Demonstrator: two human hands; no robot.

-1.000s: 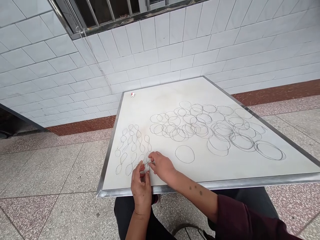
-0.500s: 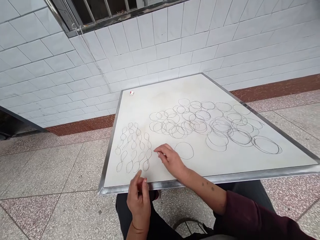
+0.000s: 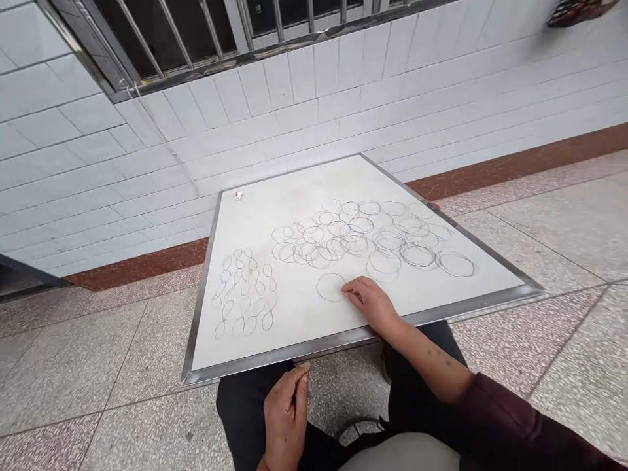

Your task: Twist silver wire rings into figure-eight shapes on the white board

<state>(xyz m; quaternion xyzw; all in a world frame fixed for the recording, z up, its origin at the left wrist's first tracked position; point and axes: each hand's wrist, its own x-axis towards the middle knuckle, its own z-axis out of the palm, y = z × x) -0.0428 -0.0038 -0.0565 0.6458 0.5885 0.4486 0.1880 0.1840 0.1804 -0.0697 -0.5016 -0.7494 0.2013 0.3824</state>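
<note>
A single thin wire ring (image 3: 318, 292) lies near the front of the white tabletop (image 3: 294, 333). My right hand (image 3: 375, 306) reaches over the front edge, its fingertips pinched at the ring's right side. Just off the table's front edge, above my lap, is my left hand (image 3: 287, 412). Its thumb and fingers are pressed together, and anything between them is too small to make out. Several twisted figure-eight wire loops (image 3: 267, 319) lie in rows at the left of the table. Many overlapping round wire rings (image 3: 418, 255) spread across the middle and right.
A metal strip (image 3: 275, 356) borders the tabletop. Near the far left corner sits a small white and red object (image 3: 239, 195). Behind the table stands a tiled wall (image 3: 275, 131) with a barred window (image 3: 196, 33). A round metal frame (image 3: 360, 424) shows below, between my legs.
My right hand has moved right, from beside the twisted loops to the single ring. My left hand has dropped towards my lap, its fingers now closed together. The view has shifted.
</note>
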